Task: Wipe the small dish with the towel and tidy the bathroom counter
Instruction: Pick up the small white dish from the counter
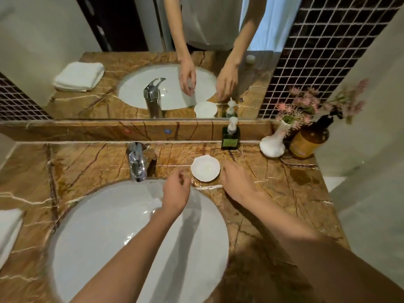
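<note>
A small white scalloped dish [205, 169] sits on the brown marble counter [284, 189] just behind the sink rim. My left hand [176, 189] hovers over the sink's back edge, left of the dish, fingers loosely curled and holding nothing. My right hand [237, 180] rests palm-down on the counter at the dish's right side, fingers by its rim; whether they touch it I cannot tell. A folded white towel [8, 230] lies at the counter's far left edge, partly out of frame.
The white oval sink [91, 232] fills the lower middle, with a chrome faucet [137, 162] behind it. A green pump bottle [230, 135], a white vase with pink flowers [274, 144] and an amber bottle [307, 141] stand at the back right. A mirror spans the back wall.
</note>
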